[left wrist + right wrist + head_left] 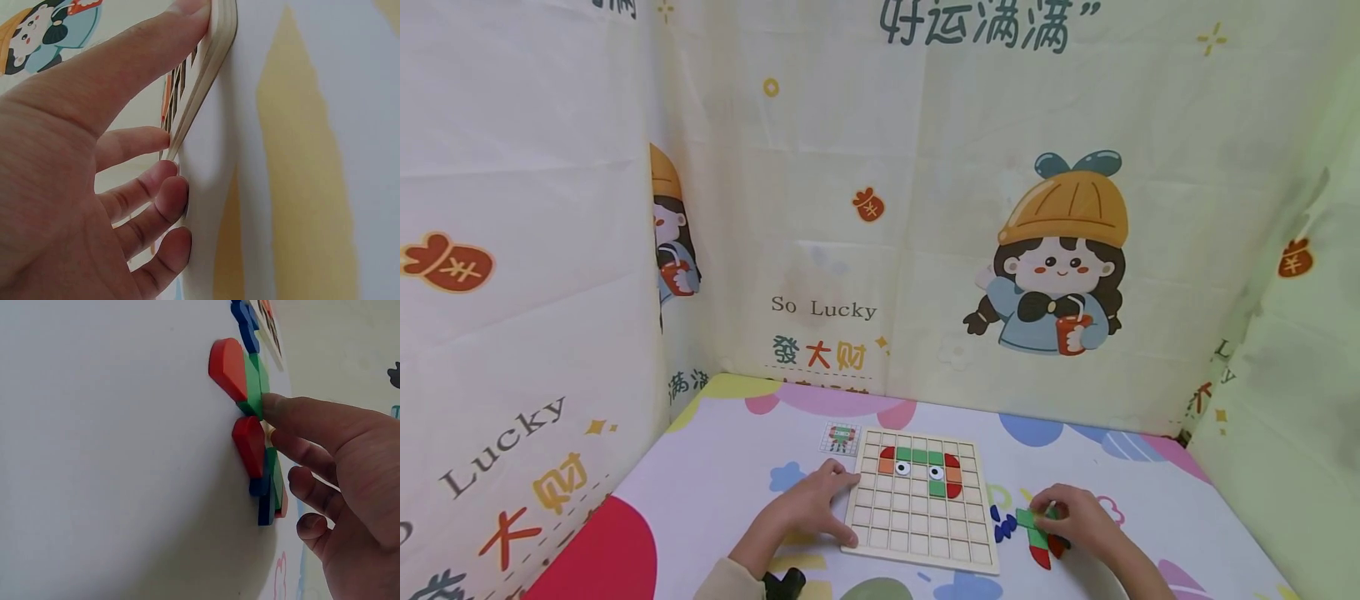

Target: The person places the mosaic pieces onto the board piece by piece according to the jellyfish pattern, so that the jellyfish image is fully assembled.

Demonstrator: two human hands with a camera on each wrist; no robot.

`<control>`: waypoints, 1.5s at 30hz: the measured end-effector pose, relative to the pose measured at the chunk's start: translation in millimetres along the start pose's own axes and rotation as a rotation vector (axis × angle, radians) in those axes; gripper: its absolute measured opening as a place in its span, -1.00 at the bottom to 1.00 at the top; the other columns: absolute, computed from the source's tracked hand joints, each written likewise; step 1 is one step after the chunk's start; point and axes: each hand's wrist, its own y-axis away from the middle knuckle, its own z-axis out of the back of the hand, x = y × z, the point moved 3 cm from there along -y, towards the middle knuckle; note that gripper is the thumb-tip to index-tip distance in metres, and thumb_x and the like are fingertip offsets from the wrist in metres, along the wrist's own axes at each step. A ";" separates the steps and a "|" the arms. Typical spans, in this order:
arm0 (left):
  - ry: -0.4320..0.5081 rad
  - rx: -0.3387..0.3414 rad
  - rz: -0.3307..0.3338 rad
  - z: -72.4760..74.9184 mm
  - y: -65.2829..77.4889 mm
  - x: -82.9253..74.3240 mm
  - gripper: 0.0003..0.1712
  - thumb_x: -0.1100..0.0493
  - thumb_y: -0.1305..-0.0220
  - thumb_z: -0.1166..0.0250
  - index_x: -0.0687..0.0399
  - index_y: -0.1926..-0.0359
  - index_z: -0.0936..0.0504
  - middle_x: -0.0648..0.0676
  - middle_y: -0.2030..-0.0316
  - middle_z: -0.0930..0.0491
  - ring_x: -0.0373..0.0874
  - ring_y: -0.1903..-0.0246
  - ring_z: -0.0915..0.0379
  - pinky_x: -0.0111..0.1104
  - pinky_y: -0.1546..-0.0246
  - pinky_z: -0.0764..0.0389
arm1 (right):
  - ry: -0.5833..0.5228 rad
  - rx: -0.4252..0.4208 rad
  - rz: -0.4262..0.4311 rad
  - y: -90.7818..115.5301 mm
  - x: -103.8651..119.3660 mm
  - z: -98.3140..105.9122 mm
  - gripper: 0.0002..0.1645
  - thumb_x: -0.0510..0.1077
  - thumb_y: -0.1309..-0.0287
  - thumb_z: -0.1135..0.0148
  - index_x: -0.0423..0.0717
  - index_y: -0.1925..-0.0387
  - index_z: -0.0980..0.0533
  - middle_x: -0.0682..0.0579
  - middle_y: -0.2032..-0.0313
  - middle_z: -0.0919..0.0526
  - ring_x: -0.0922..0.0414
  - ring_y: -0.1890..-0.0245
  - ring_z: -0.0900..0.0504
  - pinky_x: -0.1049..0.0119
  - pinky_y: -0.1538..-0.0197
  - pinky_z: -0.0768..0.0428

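Note:
A wooden grid board (917, 521) lies on the table with red, green, orange and eye-marked white tiles in its upper cells. My left hand (811, 504) touches the board's left edge, thumb at the near corner and fingertips spread farther up, as the left wrist view also shows. To the right of the board, my right hand (1078, 517) reaches over a loose pile. Its thumb touches a green block (253, 387), the index finger close by, beside a small pale piece. Red rounded blocks (249, 447) and dark blue ones (266, 503) lie around the fingers.
Small dark blue pieces (1004, 527) lie between the board and the pile. A picture card (840, 437) with a blocky figure lies at the board's top left corner. Printed cloth walls (925, 250) enclose the table, which has a colourful patterned cover (715, 467).

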 end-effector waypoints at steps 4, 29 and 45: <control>0.002 0.002 0.003 -0.1 0.4 0.6 0.08 -0.23 0.23 -0.57 0.03 -0.35 -0.39 -0.02 -0.02 -0.32 -0.14 0.11 -0.30 -0.23 0.03 -0.44 | -0.007 0.012 0.014 0.1 0.2 -0.5 -0.78 -0.15 0.14 -0.52 0.05 0.36 -0.68 0.13 0.41 -0.57 0.15 0.44 -0.39 0.41 0.43 -0.43; 0.004 0.012 0.016 0.2 -0.5 0.0 0.08 -0.24 0.23 -0.57 -0.02 -0.35 -0.39 -0.02 -0.03 -0.31 -0.13 0.10 -0.30 -0.21 0.02 -0.45 | -0.023 -0.010 0.048 -7.2 19.8 -13.5 -0.71 -0.16 0.12 -0.51 0.03 0.27 -0.65 0.14 0.41 -0.56 0.17 0.44 -0.38 0.41 0.45 -0.37; 0.001 0.007 0.020 0.8 1.0 -1.8 0.08 -0.23 0.23 -0.57 -0.02 -0.35 -0.39 -0.02 -0.04 -0.32 -0.12 0.09 -0.31 -0.19 0.01 -0.45 | -0.087 0.039 0.290 -27.2 76.0 -45.5 -0.78 -0.13 0.04 -0.47 0.02 0.36 -0.56 0.13 0.38 -0.54 0.25 0.49 -0.36 0.43 0.45 -0.36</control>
